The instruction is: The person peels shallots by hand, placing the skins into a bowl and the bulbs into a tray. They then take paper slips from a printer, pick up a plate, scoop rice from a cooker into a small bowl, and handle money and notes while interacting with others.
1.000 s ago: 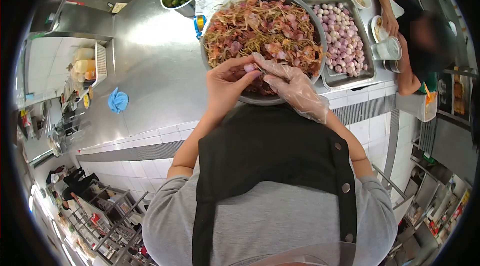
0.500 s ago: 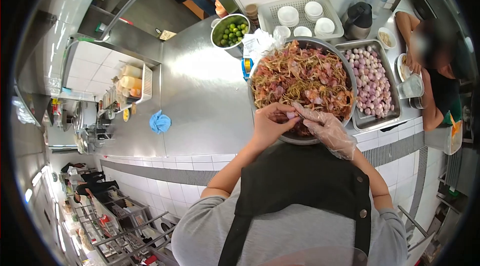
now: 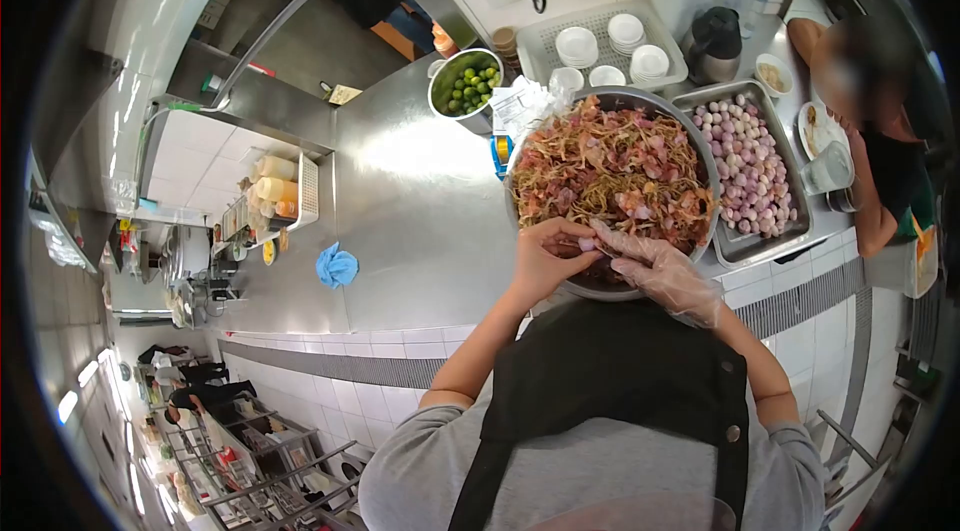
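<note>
My bare left hand (image 3: 543, 259) pinches a small pale-purple shallot (image 3: 587, 244) between thumb and fingers. My right hand (image 3: 662, 276), in a clear plastic glove, is closed right beside the shallot; a thin dark sliver shows at its fingertips, too small to name. Both hands are over the near rim of a large metal bowl (image 3: 714, 171). Dry shallot skins and stringy roots (image 3: 615, 156) fill this bowl. On its right, a rectangular steel tray (image 3: 800, 231) holds many peeled shallots (image 3: 742, 156).
Left of the bowl are a tape dispenser (image 3: 502, 155), a pot of green limes (image 3: 468, 91) and a blue cloth (image 3: 337, 266). Behind stand a basket of white cups (image 3: 540, 43) and a dark-topped jug (image 3: 715, 46). Another person (image 3: 890, 166) is at the right, near a clear plastic cup (image 3: 828, 171).
The whole view has shifted slightly, so the counter appears lower and further right. Both hands stay together at the shallot, with small finger movements.
</note>
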The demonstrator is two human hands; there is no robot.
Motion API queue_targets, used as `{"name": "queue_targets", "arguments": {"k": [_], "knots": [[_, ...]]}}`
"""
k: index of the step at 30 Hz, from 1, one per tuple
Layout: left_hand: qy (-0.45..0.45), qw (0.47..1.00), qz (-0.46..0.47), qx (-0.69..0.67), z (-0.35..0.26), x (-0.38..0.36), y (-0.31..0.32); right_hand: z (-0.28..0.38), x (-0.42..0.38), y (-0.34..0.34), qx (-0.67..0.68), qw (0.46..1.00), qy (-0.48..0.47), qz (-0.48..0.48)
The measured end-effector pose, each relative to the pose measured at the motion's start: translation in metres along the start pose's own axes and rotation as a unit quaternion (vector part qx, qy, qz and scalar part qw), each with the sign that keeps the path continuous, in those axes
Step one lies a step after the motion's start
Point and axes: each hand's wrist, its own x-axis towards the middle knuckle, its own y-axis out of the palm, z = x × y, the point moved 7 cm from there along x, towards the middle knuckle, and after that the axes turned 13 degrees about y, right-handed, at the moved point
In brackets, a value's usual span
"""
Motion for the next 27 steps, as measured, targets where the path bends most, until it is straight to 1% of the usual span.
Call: {"name": "queue_targets", "arguments": {"k": [1,2,3,5,7,8,10,11,13,14,15,17,18,19,20,21,22,23,24,25,26,27], "knots": [[-0.004,1.0,0.005,-0.007,0.003,-0.001,0.002,-0.002,0.0,-0.001,-0.027,1.0,-0.005,-0.012],[-0.004,1.0,-0.004,-0.028,0.005,-0.001,0.0,0.003,0.0,-0.002,-0.057,0.997,-0.043,-0.023],[-0.008,0.999,-0.014,-0.051,0.008,-0.003,0.001,0.001,0.002,-0.006,-0.055,0.998,-0.028,-0.031],[0.002,0.999,-0.025,-0.034,0.004,-0.001,0.004,0.001,0.0,-0.01,-0.16,0.982,-0.085,-0.059],[0.023,0.995,-0.045,-0.091,0.011,0.0,0.007,-0.003,0.001,-0.013,-0.223,0.952,-0.185,-0.101],[0.005,0.994,-0.055,-0.09,0.009,0.001,0.009,-0.001,-0.002,-0.011,-0.228,0.953,-0.166,-0.108],[-0.011,0.993,-0.059,-0.099,0.009,0.004,0.014,0.005,-0.002,-0.016,-0.069,0.991,-0.074,-0.086],[-0.007,0.993,-0.064,-0.1,0.01,0.005,0.013,0.012,-0.006,-0.016,-0.073,0.991,-0.068,-0.094],[-0.003,0.992,-0.069,-0.101,0.011,0.007,0.016,0.009,-0.008,-0.013,0.025,0.998,0.014,-0.058],[0.007,0.991,-0.067,-0.118,0.01,0.008,0.017,0.008,-0.006,-0.014,0.036,0.998,-0.005,-0.055],[0.016,0.989,-0.068,-0.133,0.008,0.008,0.016,0.003,-0.002,-0.016,0.037,0.998,-0.003,-0.05],[-0.002,0.989,-0.082,-0.126,0.006,0.007,0.014,-0.002,0.002,-0.025,0.011,0.995,-0.017,-0.102],[-0.002,0.988,-0.083,-0.129,0.002,0.008,0.015,-0.003,0.0,-0.027,0.13,0.986,0.034,-0.101],[-0.001,0.988,-0.085,-0.132,0.002,0.01,0.013,0.006,0.0,-0.033,0.148,0.978,-0.012,-0.148],[0.012,0.991,-0.072,-0.114,0.004,0.01,0.008,0.008,0.0,-0.037,0.166,0.974,-0.01,-0.155],[0.012,0.99,-0.083,-0.11,0.004,0.01,0.004,0.01,-0.001,-0.042,0.185,0.969,-0.01,-0.163],[0.032,0.986,-0.088,-0.136,0.001,0.012,0.003,0.017,-0.005,-0.042,0.17,0.97,0.007,-0.172],[0.052,0.982,-0.089,-0.161,-0.002,0.013,0.003,0.016,-0.003,-0.04,0.169,0.972,0.008,-0.162],[0.054,0.976,-0.082,-0.193,-0.002,0.013,0.002,0.016,0.0,-0.037,0.163,0.975,-0.011,-0.154],[0.053,0.977,-0.084,-0.189,-0.002,0.012,0.001,0.015,0.001,-0.035,0.159,0.976,-0.029,-0.148],[0.044,0.973,-0.091,-0.208,-0.002,0.012,0.001,0.007,0.001,-0.031,0.125,0.986,0.014,-0.111],[0.034,0.968,-0.096,-0.23,0.0,0.011,0.002,0.004,0.003,-0.029,0.128,0.985,0.014,-0.113]]}}
